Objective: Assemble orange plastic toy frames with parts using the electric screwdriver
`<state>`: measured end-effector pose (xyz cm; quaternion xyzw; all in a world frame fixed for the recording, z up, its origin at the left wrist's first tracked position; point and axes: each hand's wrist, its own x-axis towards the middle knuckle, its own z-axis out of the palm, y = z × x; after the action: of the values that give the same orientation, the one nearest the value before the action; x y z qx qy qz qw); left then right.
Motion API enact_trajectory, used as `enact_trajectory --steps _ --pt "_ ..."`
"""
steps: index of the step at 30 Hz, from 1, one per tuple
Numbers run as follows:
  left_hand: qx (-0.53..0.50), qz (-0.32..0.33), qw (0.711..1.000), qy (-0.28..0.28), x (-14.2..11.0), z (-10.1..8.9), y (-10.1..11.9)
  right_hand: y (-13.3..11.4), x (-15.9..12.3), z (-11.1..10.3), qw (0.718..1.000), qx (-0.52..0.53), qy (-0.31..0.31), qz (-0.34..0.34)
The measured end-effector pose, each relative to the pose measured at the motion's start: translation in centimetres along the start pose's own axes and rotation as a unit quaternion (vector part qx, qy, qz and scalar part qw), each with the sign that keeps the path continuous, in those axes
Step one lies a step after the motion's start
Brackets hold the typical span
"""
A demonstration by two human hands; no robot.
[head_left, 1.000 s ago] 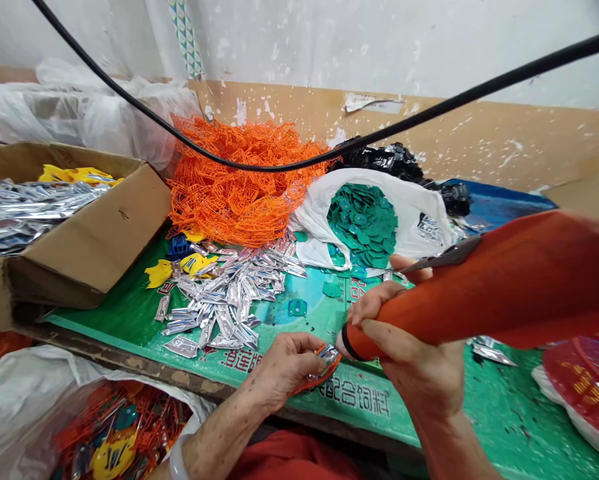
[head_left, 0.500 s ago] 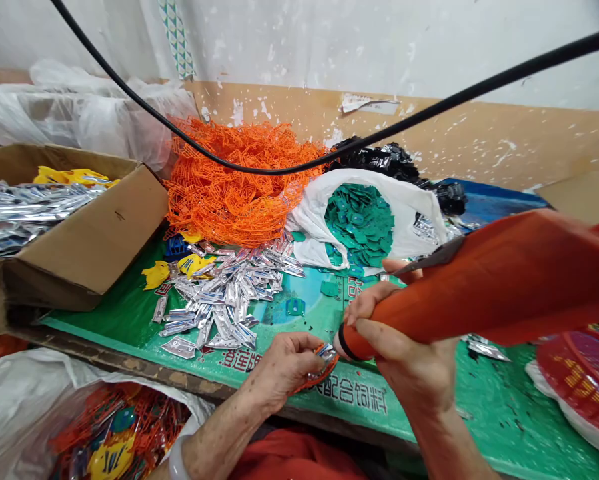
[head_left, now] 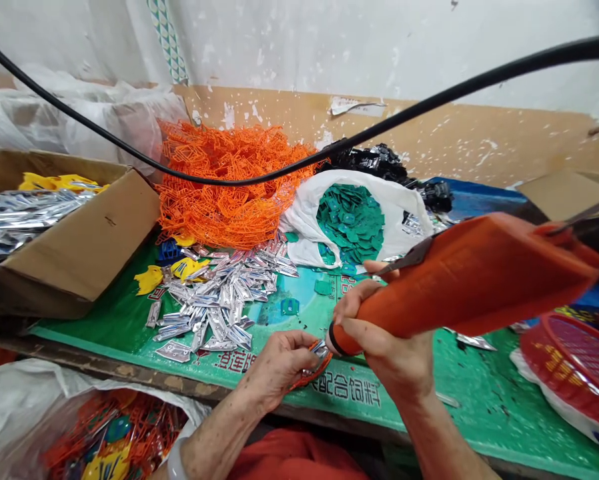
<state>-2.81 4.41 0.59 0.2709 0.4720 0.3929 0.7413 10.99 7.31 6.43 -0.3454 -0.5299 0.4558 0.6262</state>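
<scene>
My left hand (head_left: 282, 367) pinches a small orange plastic part with a silver piece on it (head_left: 320, 357) above the front edge of the green-covered table. Wrapped round the narrow end of a thick orange-covered handheld tool (head_left: 444, 273) is my right hand (head_left: 389, 340). The tool's tip, ringed by a black band, meets or nearly meets the silver piece; I cannot tell if they touch. A loose pile of flat silver pieces (head_left: 219, 300) lies left of my hands. Two small green pieces, one of them a green plate (head_left: 290, 307), lie just beyond them.
A heap of orange frames (head_left: 224, 193) and a white sack of green pieces (head_left: 352, 220) stand behind. At left is a cardboard box (head_left: 79, 240); below it, an open bag (head_left: 114, 433) of mixed parts. A red basket (head_left: 574, 373) sits right. A black cable (head_left: 229, 181) hangs across.
The view has shifted slightly to the right, and the black cable hangs a little differently. The tool's rear end looks lower now; both hands keep their holds, the tip still at the orange part.
</scene>
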Motion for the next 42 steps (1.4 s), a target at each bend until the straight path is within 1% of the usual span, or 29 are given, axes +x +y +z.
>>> enact_trajectory --steps 2,4,6,9,13,18,21,25,29,31,34,37,42 --pt "0.040 0.007 0.999 -0.010 0.0 -0.6 0.3 -0.3 0.5 -0.5 0.999 0.032 0.030 -0.013" --pt "0.080 0.004 0.997 -0.019 -0.1 -1.2 0.6 -0.4 1.4 -1.4 0.995 0.045 0.081 -0.042" --pt "0.099 -0.002 0.995 -0.025 0.0 -1.7 0.8 0.0 2.3 -2.4 0.989 0.029 0.125 -0.073" --pt "0.106 0.004 0.994 -0.040 0.1 -2.1 0.7 1.4 3.3 -3.9 0.986 -0.009 0.150 -0.076" --pt "0.107 0.013 0.992 -0.063 0.5 -2.2 0.4 3.3 3.4 -4.7 0.985 -0.032 0.159 -0.056" --pt "0.138 0.012 0.989 -0.051 0.4 -1.9 0.5 4.5 3.0 -4.7 0.987 -0.036 0.151 -0.040" --pt "0.164 0.016 0.986 -0.035 0.1 -1.9 0.9 4.7 3.0 -4.6 0.986 -0.038 0.157 -0.033" --pt "0.160 0.032 0.987 0.004 -0.1 -2.0 1.0 4.9 2.9 -4.6 0.985 -0.038 0.164 -0.025" --pt "0.153 0.063 0.986 0.008 0.0 -2.3 0.7 4.9 2.9 -4.4 0.987 -0.036 0.157 -0.017" --pt "0.144 0.068 0.987 0.003 0.0 -2.3 0.5 4.9 2.9 -4.4 0.987 -0.036 0.156 -0.018" --pt "0.124 0.054 0.991 -0.006 0.0 -2.2 0.3 4.9 2.9 -4.3 0.986 -0.041 0.161 -0.027" --pt "0.114 0.042 0.993 -0.002 0.0 -2.1 0.3 5.0 3.0 -4.3 0.984 -0.055 0.167 -0.033" --pt "0.129 0.019 0.991 0.003 -0.2 -2.1 0.5 5.1 2.9 -4.4 0.982 -0.079 0.169 -0.036"
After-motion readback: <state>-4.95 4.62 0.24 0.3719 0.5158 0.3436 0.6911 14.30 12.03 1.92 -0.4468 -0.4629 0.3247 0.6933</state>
